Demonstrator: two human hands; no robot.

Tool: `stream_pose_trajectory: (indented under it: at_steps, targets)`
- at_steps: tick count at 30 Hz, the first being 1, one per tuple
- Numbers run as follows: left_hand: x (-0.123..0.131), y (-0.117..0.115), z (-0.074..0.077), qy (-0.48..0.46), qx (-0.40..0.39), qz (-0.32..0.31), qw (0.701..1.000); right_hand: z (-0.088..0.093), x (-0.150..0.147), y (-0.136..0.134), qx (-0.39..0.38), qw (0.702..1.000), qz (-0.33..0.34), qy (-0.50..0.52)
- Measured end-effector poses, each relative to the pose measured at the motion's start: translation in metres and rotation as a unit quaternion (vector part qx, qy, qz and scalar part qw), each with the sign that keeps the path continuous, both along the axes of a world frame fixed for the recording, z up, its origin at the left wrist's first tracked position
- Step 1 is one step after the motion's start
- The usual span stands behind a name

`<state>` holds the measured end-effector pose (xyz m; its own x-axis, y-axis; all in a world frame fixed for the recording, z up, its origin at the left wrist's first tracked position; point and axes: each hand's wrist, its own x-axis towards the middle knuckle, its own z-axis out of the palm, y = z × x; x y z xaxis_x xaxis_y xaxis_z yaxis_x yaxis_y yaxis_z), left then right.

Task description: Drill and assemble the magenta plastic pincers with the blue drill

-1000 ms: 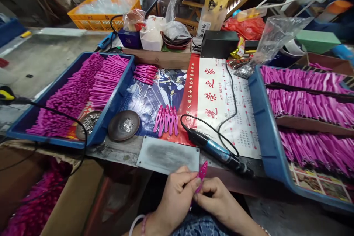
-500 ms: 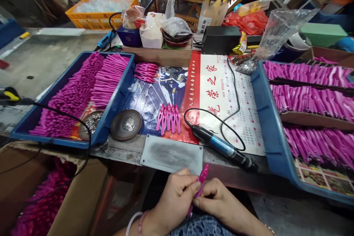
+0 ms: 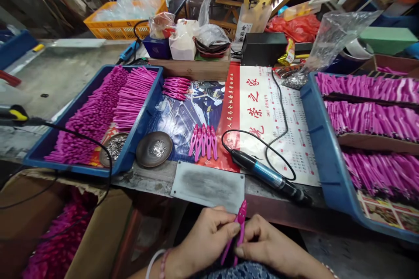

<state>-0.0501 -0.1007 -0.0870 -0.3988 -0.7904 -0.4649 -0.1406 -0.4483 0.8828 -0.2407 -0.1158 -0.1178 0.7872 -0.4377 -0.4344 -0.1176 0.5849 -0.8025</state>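
Low at the centre, over my lap, my left hand (image 3: 212,229) and my right hand (image 3: 263,242) both grip one small pink plier-like tool (image 3: 242,214). Its pointed, darker head tilts up, and its two slim handles spread apart below. My left thumb and fingers pinch it just under the head; my right fingers are closed on the right handle. Just beyond my hands lies a grey metal plate (image 3: 207,185). Behind that, a row of several similar pink tools (image 3: 203,141) lies side by side, with a further stack (image 3: 176,88) farther back.
A blue-black electric screwdriver (image 3: 266,173) with a looped cable lies right of the plate. Left are a dish (image 3: 147,148) of small metal parts and a blue tray (image 3: 127,170) of pink pieces. Another blue tray (image 3: 316,139) stands right, and a cardboard box (image 3: 94,235) lower left.
The tool's handles, close together before, now stand apart. The right hand has moved slightly outward and down with one handle. The whole view has shifted a little.
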Motion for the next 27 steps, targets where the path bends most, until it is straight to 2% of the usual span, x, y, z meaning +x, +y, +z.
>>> stream_pose_trajectory:
  at_steps: [2, 4, 5, 8, 11, 15, 20, 23, 27]
  targets:
    - [0.004, -0.007, -0.007, 0.088, 0.106, -0.006, 0.990, -0.001, 0.001, -0.004, 0.031, 0.999, -0.005, -0.004]
    - [0.007, -0.014, -0.013, 0.191, 0.202, 0.011, 0.960, 0.001, 0.005, -0.008, 0.057, 0.998, -0.022, -0.011]
    - [0.008, -0.018, -0.016, 0.232, 0.227, 0.026, 0.946, 0.002, 0.007, -0.011, 0.064, 0.997, -0.030, -0.014]
    - [0.009, -0.025, -0.018, 0.319, 0.241, 0.071, 0.914, 0.008, 0.015, -0.017, 0.065, 0.996, -0.053, -0.016]
    - [0.012, -0.028, -0.013, 0.361, 0.229, 0.093, 0.899, 0.012, 0.020, -0.020, 0.058, 0.996, -0.070, -0.011]
    - [0.022, -0.033, -0.002, 0.349, 0.221, 0.130, 0.902, 0.015, 0.018, -0.025, 0.043, 0.996, -0.081, -0.002]
    - [0.036, -0.043, 0.006, 0.295, 0.221, 0.209, 0.906, 0.023, 0.008, -0.033, -0.011, 0.994, -0.103, 0.046]
    - [0.045, -0.051, 0.010, 0.268, 0.181, 0.242, 0.915, 0.027, 0.004, -0.035, -0.055, 0.989, -0.102, 0.093]
    - [0.056, -0.067, 0.014, 0.175, 0.082, 0.255, 0.947, 0.028, 0.000, -0.038, -0.094, 0.982, -0.105, 0.123]
